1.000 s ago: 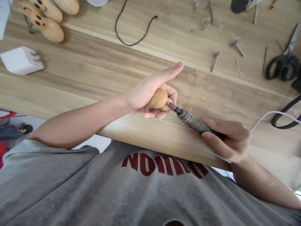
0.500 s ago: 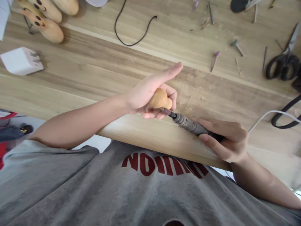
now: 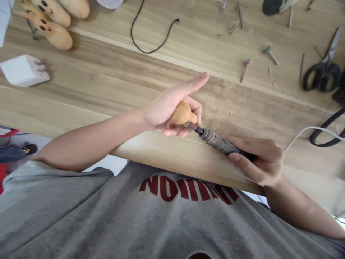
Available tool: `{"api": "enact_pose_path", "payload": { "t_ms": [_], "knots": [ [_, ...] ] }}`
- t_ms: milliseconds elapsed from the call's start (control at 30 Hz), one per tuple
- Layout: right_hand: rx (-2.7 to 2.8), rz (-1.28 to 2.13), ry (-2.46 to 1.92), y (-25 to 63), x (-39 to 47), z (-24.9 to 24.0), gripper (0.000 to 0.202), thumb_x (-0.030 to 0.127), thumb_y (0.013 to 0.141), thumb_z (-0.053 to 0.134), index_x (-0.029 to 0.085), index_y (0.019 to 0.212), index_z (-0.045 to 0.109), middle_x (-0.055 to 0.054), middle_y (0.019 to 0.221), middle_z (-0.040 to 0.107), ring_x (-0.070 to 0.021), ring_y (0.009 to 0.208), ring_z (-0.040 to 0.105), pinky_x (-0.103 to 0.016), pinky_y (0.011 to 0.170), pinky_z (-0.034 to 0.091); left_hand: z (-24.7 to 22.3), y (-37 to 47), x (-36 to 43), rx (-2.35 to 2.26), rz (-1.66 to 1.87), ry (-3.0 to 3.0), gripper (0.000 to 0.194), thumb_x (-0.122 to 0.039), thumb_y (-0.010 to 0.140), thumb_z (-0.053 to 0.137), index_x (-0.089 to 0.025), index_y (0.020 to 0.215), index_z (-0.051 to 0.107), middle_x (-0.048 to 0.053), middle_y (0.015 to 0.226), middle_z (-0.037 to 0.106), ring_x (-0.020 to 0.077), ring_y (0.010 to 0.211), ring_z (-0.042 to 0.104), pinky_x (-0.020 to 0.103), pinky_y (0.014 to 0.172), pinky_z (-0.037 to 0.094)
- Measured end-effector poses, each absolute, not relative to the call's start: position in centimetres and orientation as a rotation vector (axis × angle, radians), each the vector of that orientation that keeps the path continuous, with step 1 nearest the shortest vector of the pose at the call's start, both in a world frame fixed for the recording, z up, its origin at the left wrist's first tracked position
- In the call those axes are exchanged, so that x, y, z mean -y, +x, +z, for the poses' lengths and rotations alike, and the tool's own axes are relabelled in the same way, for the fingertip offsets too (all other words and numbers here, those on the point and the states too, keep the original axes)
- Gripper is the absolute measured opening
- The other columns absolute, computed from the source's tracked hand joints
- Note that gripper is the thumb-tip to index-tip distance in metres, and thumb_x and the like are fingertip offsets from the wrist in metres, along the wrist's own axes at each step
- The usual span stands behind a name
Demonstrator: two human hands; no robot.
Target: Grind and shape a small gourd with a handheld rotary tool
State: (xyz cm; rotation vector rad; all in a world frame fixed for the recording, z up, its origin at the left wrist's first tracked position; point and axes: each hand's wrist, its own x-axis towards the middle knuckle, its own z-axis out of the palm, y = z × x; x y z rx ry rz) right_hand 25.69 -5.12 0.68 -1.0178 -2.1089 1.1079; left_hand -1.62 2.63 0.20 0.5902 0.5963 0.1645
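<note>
While the left hand (image 3: 164,108) curls its fingers round a small tan two-lobed gourd-shaped piece (image 3: 181,113), thumb stretched clear, the smaller lobe points rightward, and the right hand (image 3: 265,160) is wrapped about a grey-and-black cylindrical rotary tool (image 3: 214,139), aimed leftward, reddish-brown tip (image 3: 192,126) right by the piece's waist, contact impossible to call, above the pale wooden bench (image 3: 107,82)!

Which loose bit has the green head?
The green-headed bit between the pink-headed bit and the scissors; its head is greyish green, the other's pink.
</note>
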Motion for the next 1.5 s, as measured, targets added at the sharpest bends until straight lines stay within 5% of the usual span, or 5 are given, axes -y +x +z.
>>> {"api": "enact_pose_path", "payload": {
  "t_ms": [1500],
  "knots": [
    [2.113, 1.034, -1.043, 25.69, 5.18, 0.63, 0.046, 0.022, 0.095, 0.059, 0.038, 0.137, 0.065, -0.001, 0.079, 0.074, -0.0174, 0.062, 0.071, -0.026, 0.047, 0.054, 0.11, -1.68, -2.62, -0.556, 0.161, 0.607, 0.067, -0.074, 0.091, 0.041, -0.013, 0.070, 0.059, 0.005, 0.052, 0.064, 0.0068, 0.031, 0.046, 0.017, 0.029, 0.023]
  ]
}}
